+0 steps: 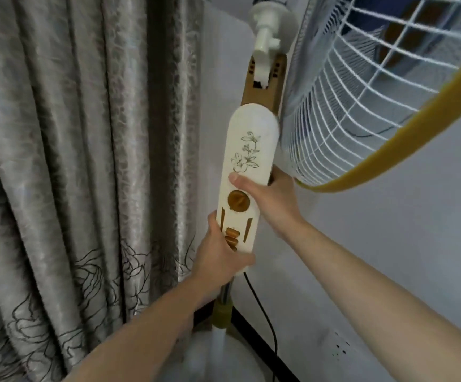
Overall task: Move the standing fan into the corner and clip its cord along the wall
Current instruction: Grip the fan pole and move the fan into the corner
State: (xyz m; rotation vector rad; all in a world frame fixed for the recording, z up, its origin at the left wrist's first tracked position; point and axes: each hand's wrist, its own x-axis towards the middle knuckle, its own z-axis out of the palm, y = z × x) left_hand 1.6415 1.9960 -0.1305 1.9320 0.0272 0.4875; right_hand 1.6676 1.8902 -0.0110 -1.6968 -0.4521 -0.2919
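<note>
The standing fan's cream control column (248, 150), printed with a flower and fitted with an amber dial and buttons, stands tilted close to the room corner. My left hand (221, 252) grips the column's lower end from the left. My right hand (273, 194) grips it higher up from the right, thumb across the front. The white wire cage with a yellow rim (367, 106) fills the upper right. A black cord (265, 315) runs down from the column beside the pole (222, 307) toward the white round base (212, 359).
Grey patterned curtains (72, 161) hang on the left, right beside the fan. A pale wall (389, 257) with a dark skirting strip (268, 348) runs along the right. A white wall socket (336, 346) sits low on that wall.
</note>
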